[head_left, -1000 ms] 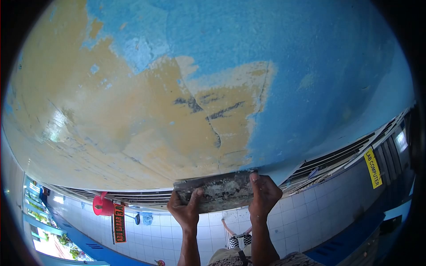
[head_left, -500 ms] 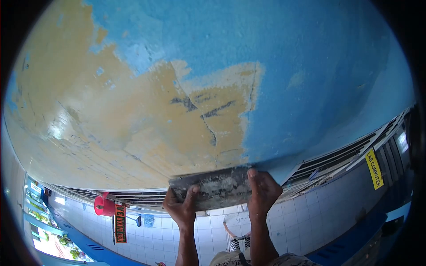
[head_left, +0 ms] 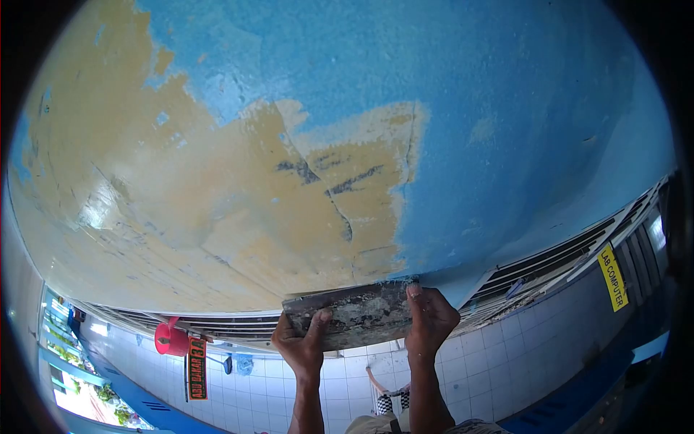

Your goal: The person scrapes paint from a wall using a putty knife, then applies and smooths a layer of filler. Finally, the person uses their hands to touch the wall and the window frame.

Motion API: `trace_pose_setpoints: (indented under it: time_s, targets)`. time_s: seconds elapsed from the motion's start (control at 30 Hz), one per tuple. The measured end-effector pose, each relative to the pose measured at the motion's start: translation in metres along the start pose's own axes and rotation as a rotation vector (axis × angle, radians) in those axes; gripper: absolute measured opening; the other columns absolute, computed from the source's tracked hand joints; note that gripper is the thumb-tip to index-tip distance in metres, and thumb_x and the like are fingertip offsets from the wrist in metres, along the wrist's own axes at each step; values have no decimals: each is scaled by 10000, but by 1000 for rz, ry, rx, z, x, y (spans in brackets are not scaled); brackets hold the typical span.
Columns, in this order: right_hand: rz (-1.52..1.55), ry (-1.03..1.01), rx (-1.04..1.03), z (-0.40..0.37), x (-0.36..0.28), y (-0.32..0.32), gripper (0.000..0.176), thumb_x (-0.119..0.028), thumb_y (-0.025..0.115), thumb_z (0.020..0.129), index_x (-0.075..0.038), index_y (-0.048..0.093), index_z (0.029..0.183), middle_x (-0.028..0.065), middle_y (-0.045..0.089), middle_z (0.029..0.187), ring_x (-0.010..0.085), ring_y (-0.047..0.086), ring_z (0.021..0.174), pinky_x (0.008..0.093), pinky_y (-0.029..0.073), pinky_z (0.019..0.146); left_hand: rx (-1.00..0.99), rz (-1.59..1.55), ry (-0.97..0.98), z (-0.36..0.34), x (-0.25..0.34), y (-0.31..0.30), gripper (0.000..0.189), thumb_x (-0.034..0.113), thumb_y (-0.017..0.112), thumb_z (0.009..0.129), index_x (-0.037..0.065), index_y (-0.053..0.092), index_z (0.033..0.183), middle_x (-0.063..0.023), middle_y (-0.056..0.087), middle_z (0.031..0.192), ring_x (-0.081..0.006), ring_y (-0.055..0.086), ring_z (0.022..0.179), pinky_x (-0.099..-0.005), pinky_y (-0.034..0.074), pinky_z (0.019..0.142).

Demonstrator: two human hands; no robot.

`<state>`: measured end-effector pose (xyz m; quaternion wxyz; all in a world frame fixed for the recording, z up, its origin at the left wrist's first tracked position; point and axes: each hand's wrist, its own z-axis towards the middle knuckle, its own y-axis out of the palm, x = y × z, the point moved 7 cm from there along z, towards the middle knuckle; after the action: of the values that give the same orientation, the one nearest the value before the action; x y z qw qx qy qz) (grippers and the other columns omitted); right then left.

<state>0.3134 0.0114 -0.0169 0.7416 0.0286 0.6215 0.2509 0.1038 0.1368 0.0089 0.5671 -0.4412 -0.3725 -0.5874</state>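
Note:
A dark, flat metal scraper (head_left: 365, 312) with pale smears is held by both hands at the lower edge of the painted wall (head_left: 275, 217). My left hand (head_left: 302, 340) grips its left end, the thumb on the near face. My right hand (head_left: 430, 322) is closed on the right end, thumb near the top corner. The scraper's upper edge lies along the bottom of the wall, tilted slightly up to the right. Above it, tan patches with cracks and dark marks border blue paint (head_left: 506, 130).
A pink bucket (head_left: 170, 338) and an orange-lettered sign (head_left: 197, 367) are at the lower left. Louvre slats (head_left: 549, 257) and a yellow "LAB COMPUTER" sign (head_left: 613, 278) stand at the right. White floor tiles (head_left: 484, 362) lie below, with a person's foot (head_left: 373, 375) at bottom centre.
The scraper and both hands have moved slightly down and to the right. More of the wall's lower edge shows above the blade.

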Motion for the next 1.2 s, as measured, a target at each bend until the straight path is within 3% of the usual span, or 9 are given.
trace_pose_setpoints:
  time_s: [0.57, 0.63, 0.73, 0.93, 1.2]
  targets:
    - [-55, -35, 26, -8, 12, -9, 184, -128, 759, 910, 34, 727, 828, -51, 559, 598, -6, 404, 572, 197, 289, 507, -34, -38, -8, -4, -13, 1, 212, 59, 821, 831, -32, 697, 976, -63, 728, 858, -93, 627, 763, -254, 521, 725]
    - [-115, 37, -51, -7, 16, -10, 140, -67, 728, 902, 54, 713, 833, 27, 678, 728, 51, 563, 692, 224, 446, 641, -20, -27, 19, -7, -19, 0, 223, 68, 824, 830, -32, 697, 984, -63, 726, 857, -97, 628, 772, -260, 519, 735]
    - [-81, 21, -42, -4, 13, -9, 154, -73, 728, 902, 59, 706, 827, 18, 667, 720, 42, 533, 671, 221, 418, 614, -2, -49, -8, -5, -17, 4, 308, 197, 836, 832, -34, 668, 947, -44, 678, 836, -106, 581, 768, -269, 485, 735]
    - [-130, 44, -65, -2, -3, -4, 171, -82, 733, 901, 52, 693, 804, -19, 604, 677, 27, 480, 647, 212, 356, 580, 11, -46, 7, -3, -12, 0, 330, 207, 842, 826, -46, 663, 940, -56, 678, 844, -112, 583, 769, -274, 484, 729]
    - [-61, 35, -24, -8, 0, -6, 162, -54, 721, 905, 61, 689, 796, -18, 619, 691, 20, 469, 652, 203, 352, 589, -2, -9, -27, -4, -11, -2, 287, 162, 828, 825, -38, 666, 950, -52, 685, 841, -103, 590, 750, -267, 491, 724]
